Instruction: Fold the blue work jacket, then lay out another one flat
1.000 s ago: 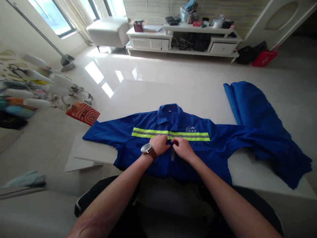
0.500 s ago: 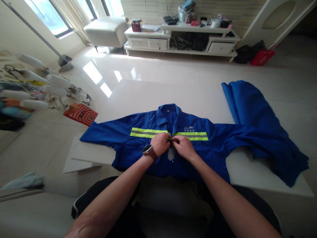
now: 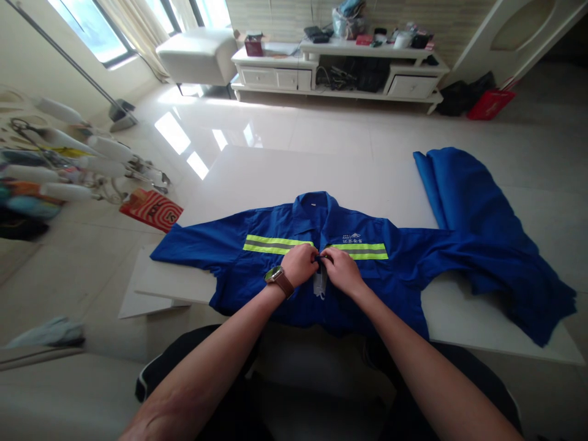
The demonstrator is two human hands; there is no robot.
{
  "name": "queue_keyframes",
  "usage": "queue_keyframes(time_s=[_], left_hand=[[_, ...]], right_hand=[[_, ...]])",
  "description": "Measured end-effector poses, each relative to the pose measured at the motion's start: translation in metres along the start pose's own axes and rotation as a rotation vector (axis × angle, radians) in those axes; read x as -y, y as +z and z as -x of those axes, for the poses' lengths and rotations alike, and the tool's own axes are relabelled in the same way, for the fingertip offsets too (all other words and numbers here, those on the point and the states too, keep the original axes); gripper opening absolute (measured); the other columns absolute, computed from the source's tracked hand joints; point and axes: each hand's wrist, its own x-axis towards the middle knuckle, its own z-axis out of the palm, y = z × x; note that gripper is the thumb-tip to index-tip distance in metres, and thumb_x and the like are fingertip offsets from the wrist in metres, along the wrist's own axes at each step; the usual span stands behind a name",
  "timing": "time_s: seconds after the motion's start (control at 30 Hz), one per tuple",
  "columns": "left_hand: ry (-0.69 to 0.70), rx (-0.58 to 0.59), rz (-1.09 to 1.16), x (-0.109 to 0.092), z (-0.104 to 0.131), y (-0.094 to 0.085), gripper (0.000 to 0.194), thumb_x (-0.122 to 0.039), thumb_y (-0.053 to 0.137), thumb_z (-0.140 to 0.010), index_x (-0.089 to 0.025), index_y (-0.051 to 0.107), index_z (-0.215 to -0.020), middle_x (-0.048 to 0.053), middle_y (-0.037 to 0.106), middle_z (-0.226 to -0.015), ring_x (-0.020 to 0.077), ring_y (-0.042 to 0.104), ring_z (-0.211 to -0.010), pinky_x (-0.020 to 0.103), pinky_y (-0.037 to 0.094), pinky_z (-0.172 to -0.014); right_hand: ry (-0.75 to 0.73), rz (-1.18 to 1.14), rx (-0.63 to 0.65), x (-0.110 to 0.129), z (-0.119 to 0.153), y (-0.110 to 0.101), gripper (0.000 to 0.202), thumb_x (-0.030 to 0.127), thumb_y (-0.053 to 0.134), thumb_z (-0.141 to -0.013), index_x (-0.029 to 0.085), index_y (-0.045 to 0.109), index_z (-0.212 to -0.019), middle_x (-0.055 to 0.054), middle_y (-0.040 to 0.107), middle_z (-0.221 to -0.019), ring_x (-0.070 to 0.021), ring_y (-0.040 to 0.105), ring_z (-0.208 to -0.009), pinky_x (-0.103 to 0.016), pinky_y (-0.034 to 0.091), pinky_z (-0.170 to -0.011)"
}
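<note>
White desk (image 3: 275, 177) carries a blue work jacket (image 3: 257, 269) lying flat, its front placket pinched in the narrow grip of left hand (image 3: 299, 264) and right hand (image 3: 339, 269) together, where slack cloth could slip and misalign the reflective stripe (image 3: 271, 244).

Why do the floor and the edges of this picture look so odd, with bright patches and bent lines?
Head view: window light glares off the glossy floor in white patches; the wide lens bends the pole and door at the edges; the clutter at left is smeared, while the shirt and both hands, left hand and right hand, stay fairly sharp.
</note>
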Motion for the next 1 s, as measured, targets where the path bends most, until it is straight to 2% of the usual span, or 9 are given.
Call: queue_keyframes(time_s=[0.13,0.27,0.47,1.0], left_hand=[[-0.077,-0.025,0.027,-0.002,0.001,-0.002,0.015,-0.022,0.066,-0.077,-0.020,0.076,-0.088,0.004,0.072,-0.085,0.0203,0.064,-0.082,0.030,0.046,-0.073],[-0.090,-0.038,0.085,-0.001,-0.001,0.001,0.014,-0.017,0.065,-0.074,-0.019,0.076,-0.083,0.003,0.072,-0.080,0.0183,0.063,-0.076,0.029,0.044,-0.069],[-0.086,-0.032,0.204,0.004,-0.004,0.009,0.020,-0.012,0.066,-0.071,-0.015,0.077,-0.088,0.002,0.070,-0.075,0.0155,0.060,-0.071,0.026,0.042,-0.064],[-0.080,-0.028,0.250,0.007,-0.006,0.014,0.023,-0.007,0.064,-0.068,-0.014,0.078,-0.085,0.002,0.070,-0.073,0.0152,0.059,-0.068,0.026,0.040,-0.062]], right_hand=[[-0.017,-0.025,0.010,-0.002,-0.002,0.004,0.017,0.020,0.053,-0.095,0.022,0.070,-0.097,-0.004,0.071,-0.103,-0.0192,0.062,-0.097,-0.027,0.042,-0.082],[-0.014,-0.017,0.001,-0.001,-0.001,0.001,0.016,0.021,0.055,-0.093,0.023,0.070,-0.096,-0.003,0.072,-0.100,-0.0186,0.063,-0.094,-0.026,0.041,-0.077],[0.095,0.007,-0.045,0.004,0.004,-0.008,0.013,0.034,0.067,-0.089,0.024,0.070,-0.083,0.000,0.072,-0.082,-0.0165,0.064,-0.077,-0.025,0.034,-0.063],[0.107,0.067,-0.053,0.008,0.006,-0.006,0.018,0.034,0.063,-0.088,0.023,0.065,-0.074,0.001,0.069,-0.075,-0.0151,0.061,-0.073,-0.026,0.030,-0.059]])
